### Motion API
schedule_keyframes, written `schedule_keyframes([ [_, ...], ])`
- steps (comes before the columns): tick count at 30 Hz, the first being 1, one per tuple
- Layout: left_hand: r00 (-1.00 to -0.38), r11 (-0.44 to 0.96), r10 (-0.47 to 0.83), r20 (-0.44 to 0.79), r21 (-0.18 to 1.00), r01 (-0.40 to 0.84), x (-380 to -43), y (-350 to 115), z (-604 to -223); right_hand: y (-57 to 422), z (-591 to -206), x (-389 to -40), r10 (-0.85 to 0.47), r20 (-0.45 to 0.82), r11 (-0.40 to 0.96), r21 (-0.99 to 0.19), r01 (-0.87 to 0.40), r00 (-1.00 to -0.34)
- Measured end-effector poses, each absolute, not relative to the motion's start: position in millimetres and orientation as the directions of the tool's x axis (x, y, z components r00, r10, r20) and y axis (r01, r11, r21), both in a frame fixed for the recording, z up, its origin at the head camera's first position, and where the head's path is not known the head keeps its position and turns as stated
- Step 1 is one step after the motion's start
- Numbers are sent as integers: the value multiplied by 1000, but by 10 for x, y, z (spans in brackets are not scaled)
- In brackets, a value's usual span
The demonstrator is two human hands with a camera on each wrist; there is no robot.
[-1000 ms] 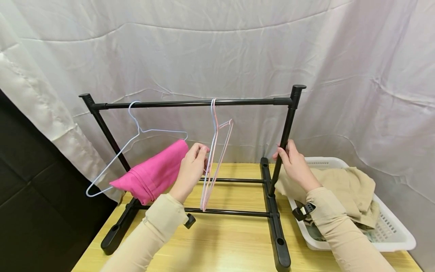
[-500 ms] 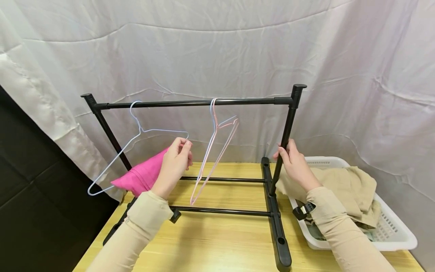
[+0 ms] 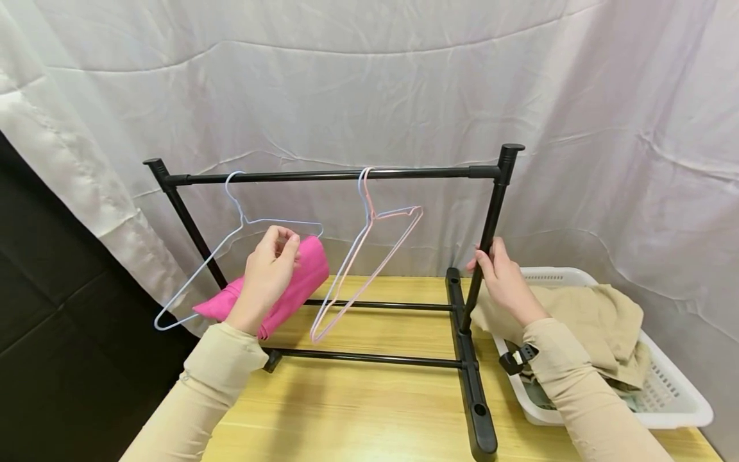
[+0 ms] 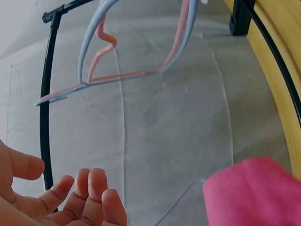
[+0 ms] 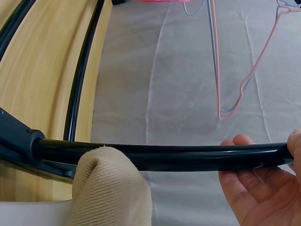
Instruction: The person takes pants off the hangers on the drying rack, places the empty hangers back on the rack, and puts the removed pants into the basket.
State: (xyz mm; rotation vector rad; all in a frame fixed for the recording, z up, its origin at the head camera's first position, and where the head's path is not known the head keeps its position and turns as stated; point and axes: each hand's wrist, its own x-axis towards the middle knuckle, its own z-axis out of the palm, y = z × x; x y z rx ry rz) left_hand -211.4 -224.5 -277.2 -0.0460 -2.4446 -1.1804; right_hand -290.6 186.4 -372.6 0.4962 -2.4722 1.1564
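1. Head view, clock taken from its middle: the left hand (image 3: pixel 265 273) is at 8 o'clock, fingers loosely bent, gripping nothing, in front of a pink cloth (image 3: pixel 306 279). That cloth is draped over the lower bar of a pale blue hanger (image 3: pixel 288 222), which hooks onto the top rail of a black rack (image 3: pixel 427 173). At 12 o'clock a pink hanger (image 3: pixel 368 192) and a second blue hanger (image 3: pixel 361 192) hook side by side. The right hand (image 3: pixel 508 289), at 4 o'clock, is curled round the rack's upright (image 3: pixel 493 212); further out at 4 o'clock, a white basket (image 3: pixel 687 410) holds beige clothing (image 3: pixel 600 314).
2. Left wrist view: the left hand lies between 7 and 8 o'clock, a moderate gap between thumb and fingers; the pink cloth is at 4 o'clock, apart from the fingertips.
3. Right wrist view: the right hand holds the upright at 4 o'clock; the beige clothing bulges at 7 o'clock.
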Motion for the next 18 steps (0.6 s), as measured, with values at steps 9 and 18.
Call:
schedule_keyframes([
  [9,-868,735,-138,476,637,233,-2084,-2446,-2686,1885,-3718,-2888,-160,458,606,-654,-453,-875],
  [18,-832,796,-149,534,564,219,-2059,-2681,-2576,1876,-3719,-2901,-162,461,606,-651,-456,-873],
])
